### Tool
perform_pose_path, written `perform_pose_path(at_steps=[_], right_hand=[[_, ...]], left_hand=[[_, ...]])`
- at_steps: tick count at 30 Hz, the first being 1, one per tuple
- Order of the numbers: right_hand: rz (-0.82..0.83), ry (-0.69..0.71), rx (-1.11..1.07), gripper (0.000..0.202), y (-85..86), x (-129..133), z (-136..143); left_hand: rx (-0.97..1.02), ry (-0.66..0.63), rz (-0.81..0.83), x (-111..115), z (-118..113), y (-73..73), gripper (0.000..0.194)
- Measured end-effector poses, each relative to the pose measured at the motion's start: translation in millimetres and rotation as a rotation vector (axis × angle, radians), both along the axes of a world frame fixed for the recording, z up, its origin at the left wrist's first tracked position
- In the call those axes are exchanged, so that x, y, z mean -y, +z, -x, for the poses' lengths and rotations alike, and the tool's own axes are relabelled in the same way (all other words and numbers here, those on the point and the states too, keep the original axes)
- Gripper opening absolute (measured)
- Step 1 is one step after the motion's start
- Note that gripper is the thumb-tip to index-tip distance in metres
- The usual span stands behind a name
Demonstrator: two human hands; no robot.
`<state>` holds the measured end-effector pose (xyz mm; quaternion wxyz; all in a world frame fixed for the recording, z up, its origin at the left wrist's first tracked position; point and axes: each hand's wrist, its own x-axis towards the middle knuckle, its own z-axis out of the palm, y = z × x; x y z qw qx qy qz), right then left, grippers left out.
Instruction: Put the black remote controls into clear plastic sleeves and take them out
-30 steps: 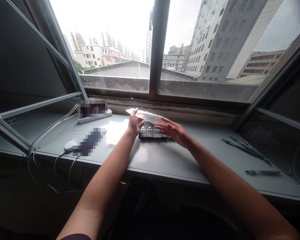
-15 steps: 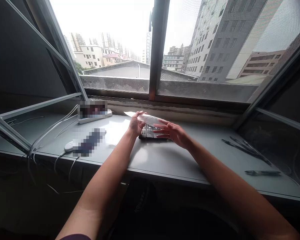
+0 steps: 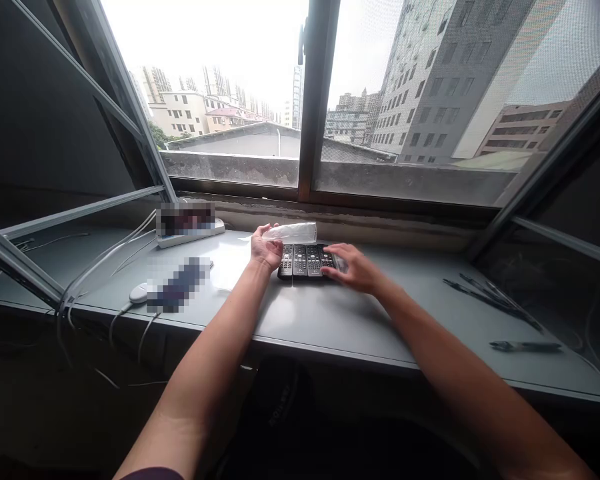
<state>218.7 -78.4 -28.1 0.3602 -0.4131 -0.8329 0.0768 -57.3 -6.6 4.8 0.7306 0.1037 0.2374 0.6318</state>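
My left hand [image 3: 267, 249] is closed on one end of a translucent white plastic sleeve [image 3: 297, 233], which sticks out to the right above the desk. Below the sleeve, several black remote controls [image 3: 301, 261] lie side by side in a row. My right hand [image 3: 354, 268] is at the row's right end, thumb and fingers apart around the rightmost remote; whether they press on it is hard to see. Bright white sheets or sleeves [image 3: 229, 265] lie left of my left hand.
A white power strip [image 3: 193, 235] and a white round-ended charger [image 3: 138, 293] with cables lie on the left. Dark cables [image 3: 490, 300] and a dark pen-like item [image 3: 526, 347] are on the right. Metal frame bars [image 3: 80, 212] flank the desk; a window stands behind.
My right hand has left the sleeve's free end and come down to the remotes' right end. The sleeve now points more level, and my left hand has shifted slightly left.
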Motion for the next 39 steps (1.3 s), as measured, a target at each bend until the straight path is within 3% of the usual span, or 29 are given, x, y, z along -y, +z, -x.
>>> perform_pose_path(at_steps=[4,14,19,26,31,35,39], right_hand=[[0.156,0.086,0.210,0.088,-9.4,-5.9,-7.9],[0.073,0.147,0.122,0.052,-14.6,-20.7,-13.1],[0.005,0.032,-0.098,0.042,-3.5,-9.1,-5.2],[0.152,-0.208,-0.668,0.033,5.0,-7.1,2.7],[0.230,-0.232,-1.037,0.037,10.1,-12.6,-3.3],[0.325,-0.196,-1.176,0.020,10.2,-15.0,-7.5],[0.460,-0.180,-1.260,0.032,6.6,-20.2,-11.2]], left_hand=[[0.045,0.029,0.007,1.1,-0.1,1.3,0.010],[0.019,0.008,0.025,3.6,0.5,3.4,0.016],[0.031,0.037,0.042,5.1,0.7,4.7,0.018],[0.039,0.043,0.047,5.2,1.1,5.6,0.018],[0.039,0.046,0.050,5.0,1.2,5.4,0.018],[0.035,0.049,0.050,3.7,1.2,4.1,0.018],[0.035,0.050,0.049,4.2,0.9,4.4,0.019]])
